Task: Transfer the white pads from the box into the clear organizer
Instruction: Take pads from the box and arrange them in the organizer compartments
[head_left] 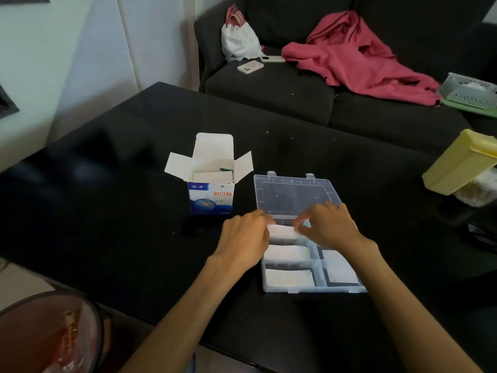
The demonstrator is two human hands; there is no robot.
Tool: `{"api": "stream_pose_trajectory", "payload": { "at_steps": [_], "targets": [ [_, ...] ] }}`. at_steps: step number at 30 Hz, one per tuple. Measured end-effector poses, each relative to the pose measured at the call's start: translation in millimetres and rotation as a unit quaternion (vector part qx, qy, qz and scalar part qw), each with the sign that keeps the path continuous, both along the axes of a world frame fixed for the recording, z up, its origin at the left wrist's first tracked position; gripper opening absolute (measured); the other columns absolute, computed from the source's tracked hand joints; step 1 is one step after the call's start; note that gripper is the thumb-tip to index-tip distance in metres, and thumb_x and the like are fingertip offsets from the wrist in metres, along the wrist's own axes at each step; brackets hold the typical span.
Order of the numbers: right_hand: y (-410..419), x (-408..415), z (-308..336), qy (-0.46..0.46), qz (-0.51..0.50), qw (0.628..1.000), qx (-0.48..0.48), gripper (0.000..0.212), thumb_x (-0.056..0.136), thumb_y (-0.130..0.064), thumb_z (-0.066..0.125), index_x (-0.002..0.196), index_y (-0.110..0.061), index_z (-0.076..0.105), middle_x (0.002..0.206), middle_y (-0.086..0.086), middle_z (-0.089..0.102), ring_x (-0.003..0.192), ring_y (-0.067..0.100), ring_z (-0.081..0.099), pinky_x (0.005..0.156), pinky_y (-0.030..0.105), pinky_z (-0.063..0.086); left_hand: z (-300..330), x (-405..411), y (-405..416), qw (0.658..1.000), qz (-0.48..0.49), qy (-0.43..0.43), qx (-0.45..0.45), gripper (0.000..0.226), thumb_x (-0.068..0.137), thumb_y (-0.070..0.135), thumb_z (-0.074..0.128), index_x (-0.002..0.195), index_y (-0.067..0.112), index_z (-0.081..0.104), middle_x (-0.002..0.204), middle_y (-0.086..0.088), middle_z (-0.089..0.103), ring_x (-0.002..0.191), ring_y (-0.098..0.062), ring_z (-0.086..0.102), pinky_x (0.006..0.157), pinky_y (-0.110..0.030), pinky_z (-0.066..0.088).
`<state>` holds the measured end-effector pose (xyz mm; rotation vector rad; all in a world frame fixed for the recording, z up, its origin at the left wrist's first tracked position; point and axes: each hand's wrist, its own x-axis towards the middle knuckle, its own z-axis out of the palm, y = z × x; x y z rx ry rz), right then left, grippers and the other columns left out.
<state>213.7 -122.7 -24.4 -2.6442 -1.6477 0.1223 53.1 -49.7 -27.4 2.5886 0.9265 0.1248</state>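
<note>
An open white-and-blue box (211,181) stands on the black table with white pads showing inside it. To its right lies the clear organizer (317,288), lid (294,193) folded back. White pads fill two left compartments (286,252) and one on the right (339,267). My left hand (243,239) and my right hand (326,226) together pinch a white pad (282,230) over the top left compartment, one hand at each end.
A yellow container (460,165) lies tipped at the table's right edge. Behind the table is a dark sofa with a pink garment (357,55), a white bag (238,40), a phone (250,67) and a mesh basket (469,90). A bin (51,335) stands at lower left.
</note>
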Motion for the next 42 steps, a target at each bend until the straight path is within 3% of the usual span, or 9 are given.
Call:
{"api": "stream_pose_trajectory", "payload": {
  "at_steps": [6,13,20,26,30,33,36,39,42],
  "targets": [
    [11,5,7,0.048,0.015,0.998,-0.033,0.014,0.086,-0.035,0.063,0.096,-0.028,0.071,0.114,-0.006,0.066,0.101,0.014,0.057,0.102,0.039,0.039,0,0,1,1.000,0.011,-0.014,-0.017,0.037,0.097,0.023,0.050,0.133,0.028,0.049,0.134,0.000,0.054,0.112,-0.018,0.057,0.094,-0.033,0.048],
    [0,9,11,0.008,-0.067,0.997,0.034,0.026,0.084,-0.042,0.063,0.100,-0.022,0.068,0.112,-0.002,0.065,0.102,0.017,0.058,0.102,0.037,0.033,3,-6,2,0.999,0.020,-0.050,0.002,0.031,0.097,0.023,0.049,0.126,0.028,0.056,0.127,0.001,0.059,0.109,-0.016,0.058,0.092,-0.030,0.047],
    [2,-7,10,-0.027,-0.101,0.994,-0.012,0.029,0.084,-0.046,0.063,0.099,-0.020,0.064,0.105,-0.001,0.065,0.099,0.017,0.058,0.100,0.035,0.034,-1,-6,4,0.998,0.028,-0.047,-0.003,0.026,0.096,0.026,0.051,0.120,0.028,0.060,0.127,0.003,0.059,0.107,-0.016,0.058,0.092,-0.030,0.048],
    [0,-8,7,0.049,-0.118,0.992,0.007,0.026,0.082,-0.040,0.067,0.098,-0.019,0.066,0.103,0.001,0.068,0.093,0.018,0.061,0.100,0.041,0.042,-3,-5,6,0.998,0.024,-0.063,-0.010,0.024,0.095,0.027,0.053,0.117,0.028,0.062,0.125,0.005,0.060,0.106,-0.014,0.059,0.091,-0.028,0.048],
    [-7,-10,21,0.079,-0.103,0.990,0.058,0.018,0.081,-0.038,0.069,0.091,-0.023,0.070,0.097,-0.004,0.068,0.082,0.011,0.060,0.095,0.042,0.046,4,-16,10,0.980,0.034,-0.193,0.033,0.017,0.089,0.027,0.061,0.104,0.028,0.068,0.107,0.011,0.067,0.080,-0.003,0.061,0.077,-0.021,0.053],
    [-6,-17,50,0.127,-0.073,0.981,0.130,0.020,0.083,-0.036,0.066,0.095,-0.020,0.070,0.070,-0.016,0.056,0.063,0.003,0.054,0.068,0.023,0.050,19,-35,19,0.910,0.091,-0.385,0.126,0.006,0.083,0.023,0.067,0.088,0.020,0.069,0.085,0.006,0.068,0.067,-0.001,0.058,0.064,-0.018,0.053],
    [14,-39,85,0.124,-0.003,0.970,0.207,0.022,0.085,-0.033,0.064,0.104,-0.022,0.067,0.070,-0.018,0.051,0.063,0.001,0.052,0.057,0.013,0.040,30,-52,36,0.851,0.226,-0.439,0.179,0.020,0.087,0.028,0.055,0.101,0.019,0.064,0.105,0.002,0.065,0.096,-0.005,0.054,0.082,-0.012,0.038],
    [56,-68,105,0.137,0.113,0.963,0.203,0.026,0.090,-0.023,0.059,0.115,-0.022,0.063,0.090,-0.011,0.062,0.079,0.002,0.058,0.075,0.018,0.050,31,-61,60,0.887,0.336,-0.306,0.082,0.044,0.094,0.036,0.047,0.137,0.027,0.044,0.148,0.003,0.035,0.136,-0.014,0.028,0.107,-0.031,0.028],
    [92,-77,98,0.127,0.188,0.968,0.107,0.025,0.094,-0.019,0.052,0.117,-0.019,0.063,0.117,0.000,0.064,0.104,0.012,0.059,0.092,0.032,0.050,23,-65,66,0.918,0.320,-0.230,-0.040,0.049,0.097,0.038,0.043,0.144,0.029,0.033,0.154,0.004,0.024,0.141,-0.016,0.022,0.109,-0.037,0.028]
  ]
}}
